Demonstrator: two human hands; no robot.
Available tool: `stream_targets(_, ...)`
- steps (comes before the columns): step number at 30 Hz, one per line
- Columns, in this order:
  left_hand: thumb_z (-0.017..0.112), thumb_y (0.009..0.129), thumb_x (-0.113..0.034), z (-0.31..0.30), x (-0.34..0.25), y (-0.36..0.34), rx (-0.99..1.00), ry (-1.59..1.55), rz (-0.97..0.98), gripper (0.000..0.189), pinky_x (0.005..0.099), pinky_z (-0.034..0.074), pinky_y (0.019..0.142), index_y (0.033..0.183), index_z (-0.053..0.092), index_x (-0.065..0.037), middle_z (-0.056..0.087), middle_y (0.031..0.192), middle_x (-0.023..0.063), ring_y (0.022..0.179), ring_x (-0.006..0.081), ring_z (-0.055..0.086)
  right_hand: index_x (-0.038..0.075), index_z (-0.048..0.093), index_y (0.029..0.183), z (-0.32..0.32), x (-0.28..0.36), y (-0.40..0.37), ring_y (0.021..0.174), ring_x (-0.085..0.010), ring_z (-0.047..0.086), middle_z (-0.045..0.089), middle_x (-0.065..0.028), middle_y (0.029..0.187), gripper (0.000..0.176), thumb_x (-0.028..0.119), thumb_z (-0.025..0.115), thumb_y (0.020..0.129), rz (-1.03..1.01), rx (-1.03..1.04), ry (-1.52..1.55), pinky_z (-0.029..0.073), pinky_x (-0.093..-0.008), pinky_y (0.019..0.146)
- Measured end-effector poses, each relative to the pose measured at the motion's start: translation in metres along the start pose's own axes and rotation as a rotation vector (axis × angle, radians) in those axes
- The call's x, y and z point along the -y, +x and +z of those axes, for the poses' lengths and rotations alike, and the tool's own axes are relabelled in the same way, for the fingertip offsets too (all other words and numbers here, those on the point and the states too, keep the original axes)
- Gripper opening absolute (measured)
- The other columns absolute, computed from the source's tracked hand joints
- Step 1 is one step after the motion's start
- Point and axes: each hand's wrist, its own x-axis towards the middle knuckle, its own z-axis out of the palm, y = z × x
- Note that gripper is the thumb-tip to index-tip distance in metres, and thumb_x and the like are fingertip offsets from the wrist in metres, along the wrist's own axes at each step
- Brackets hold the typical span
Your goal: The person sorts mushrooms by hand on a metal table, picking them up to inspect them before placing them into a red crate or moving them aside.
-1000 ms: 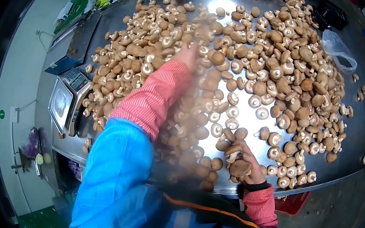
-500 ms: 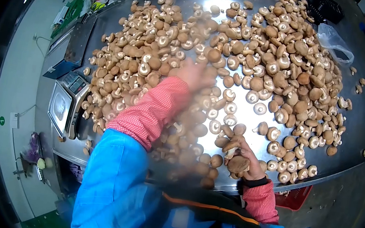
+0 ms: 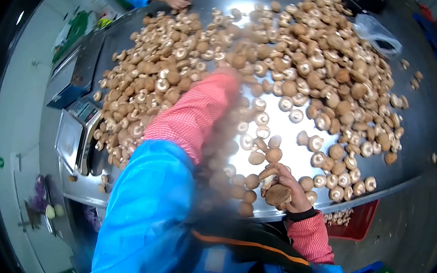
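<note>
My right hand (image 3: 295,196) is near the table's front edge, its fingers closed round shiitake mushrooms (image 3: 278,195); a brown cap and a pale stem show. Loose mushrooms (image 3: 273,155) lie just beyond it on the shiny metal table (image 3: 304,120). My left arm, in a blue sleeve with a red checked cuff, reaches forward across the table. At its end my left hand (image 3: 229,70) is smeared and mostly hidden, among mushrooms between the left pile (image 3: 148,82) and the larger right pile (image 3: 334,69). Its fingers cannot be made out.
A digital scale (image 3: 70,141) stands at the left edge, with a dark box (image 3: 72,85) behind it. Across the table, another person's hand (image 3: 176,0) rests by the left pile. A clear plastic bag (image 3: 377,35) lies far right. Below the right edge sits a red crate (image 3: 364,221) holding mushrooms.
The view has shifted slightly. My right hand still holds mushrooms, now separated from the loose ones beside it. My left hand stays out over the mushrooms, more blurred. The other person's hand has come closer to the left pile.
</note>
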Motion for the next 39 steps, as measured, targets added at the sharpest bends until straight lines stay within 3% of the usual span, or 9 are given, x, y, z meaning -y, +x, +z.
stream_targets(5,0.076,0.083,-0.047,0.017,0.005,-0.006,-0.224,-0.068,-0.004,0.067,0.0452,0.054,0.102,0.137,0.061,-0.011,0.028,0.157,0.0313,0.116,0.0438,0.065,0.008,0.047,0.140,0.008,0.015,-0.031,0.098,-0.0234,0.068,0.062,-0.0122,0.122,0.050,0.033,0.050,0.097,-0.042,0.078,-0.026,0.056,-0.0349,0.085)
stream_targets(13,0.072,0.084,-0.044,0.003,-0.025,-0.093,-0.611,-0.276,0.475,0.050,0.0458,0.059,0.084,0.126,0.069,-0.018,0.048,0.138,0.0231,0.095,0.0407,0.070,0.009,0.049,0.141,-0.034,0.011,-0.089,0.097,-0.0247,0.069,0.066,-0.0139,0.115,0.056,0.041,0.054,0.094,-0.186,-0.110,0.117,0.058,-0.0357,0.080)
stream_targets(18,0.066,0.098,-0.026,0.018,-0.163,-0.216,0.670,-0.952,0.716,0.041,0.0329,0.049,0.101,0.135,0.063,-0.008,0.058,0.139,0.0057,0.121,0.0163,0.058,0.008,0.052,0.140,-0.080,0.011,-0.165,0.094,-0.0246,0.069,0.066,-0.0146,0.113,0.052,0.038,0.052,0.097,-0.360,-0.363,0.292,0.059,-0.0360,0.080)
stream_targets(23,0.056,0.104,-0.043,0.105,-0.287,-0.264,1.455,-1.145,0.678,0.073,0.0288,0.056,0.065,0.161,0.022,-0.013,0.045,0.153,0.0116,0.123,0.0160,0.058,0.008,0.053,0.137,-0.180,-0.008,-0.263,0.073,-0.0215,0.070,0.070,-0.0120,0.102,0.063,0.059,0.041,0.102,-0.293,-0.641,0.260,0.059,-0.0309,0.058)
stream_targets(28,0.044,0.103,-0.060,0.130,-0.336,-0.286,1.174,-0.978,0.811,0.084,0.0442,0.058,0.082,0.165,0.006,-0.018,0.033,0.160,0.0139,0.133,0.0294,0.052,0.012,0.051,0.141,-0.240,-0.008,-0.311,0.079,-0.0256,0.072,0.068,-0.0162,0.113,0.074,0.072,0.033,0.101,-0.077,-1.242,0.209,0.061,-0.0340,0.064)
stream_targets(32,0.066,0.098,-0.037,0.145,-0.320,-0.265,0.918,-1.000,1.154,0.061,0.0341,0.054,0.089,0.151,0.047,-0.012,0.057,0.138,0.0158,0.116,0.0248,0.063,0.007,0.054,0.136,-0.264,-0.010,-0.304,0.104,-0.0346,0.069,0.067,-0.0210,0.121,0.062,0.059,0.038,0.105,-0.008,-1.633,-0.456,0.056,-0.0395,0.088)
stream_targets(35,0.073,0.089,-0.017,0.111,-0.308,-0.232,0.226,-0.971,1.323,0.031,0.0358,0.052,0.091,0.117,0.068,-0.005,0.066,0.113,0.0131,0.106,0.0277,0.065,0.000,0.055,0.132,-0.258,0.007,-0.268,0.120,-0.0390,0.061,0.064,-0.0236,0.127,0.050,0.041,0.045,0.107,-0.305,-1.558,-0.928,0.045,-0.0417,0.103)
stream_targets(36,0.073,0.088,-0.014,0.128,-0.314,-0.205,0.323,-1.154,1.141,0.029,0.0383,0.051,0.094,0.115,0.068,-0.004,0.066,0.110,0.0134,0.105,0.0305,0.064,0.001,0.058,0.129,-0.234,0.034,-0.249,0.118,-0.0381,0.062,0.065,-0.0233,0.126,0.044,0.037,0.048,0.106,-0.377,-1.480,-0.977,0.046,-0.0409,0.101)
stream_targets(39,0.078,0.079,-0.030,0.084,-0.296,-0.145,-0.491,-0.554,1.183,0.057,0.0527,0.037,0.112,0.131,0.060,-0.012,0.048,0.145,0.0187,0.138,0.0410,0.041,0.000,0.060,0.130,-0.195,0.096,-0.189,0.112,-0.0368,0.064,0.065,-0.0217,0.122,0.045,0.033,0.057,0.100,-0.463,-1.306,-1.129,0.048,-0.0411,0.097)
